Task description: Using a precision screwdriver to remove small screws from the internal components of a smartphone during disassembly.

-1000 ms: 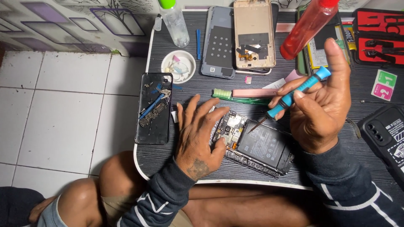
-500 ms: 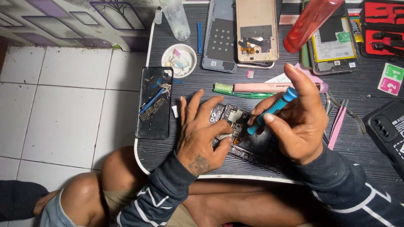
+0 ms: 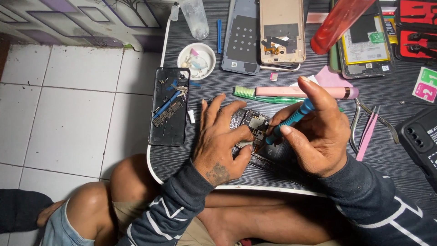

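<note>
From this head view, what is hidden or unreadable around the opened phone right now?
- Screwdriver tip: hidden between both hands, head view.
- Opened phone: mostly covered by the left hand and right hand.
- Red bottle: top cut off by the upper edge.
- White dish: contents too small to identify.
- Black case: cut off by the right edge.

Dark navy sleeves with white line patterns; denim shorts.

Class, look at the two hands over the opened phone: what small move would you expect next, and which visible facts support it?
Probably a turn of the blue screwdriver: the right hand grips it with its tip down on the opened phone, beside the left hand, whose thumb and fingers press the phone against the table.
</note>
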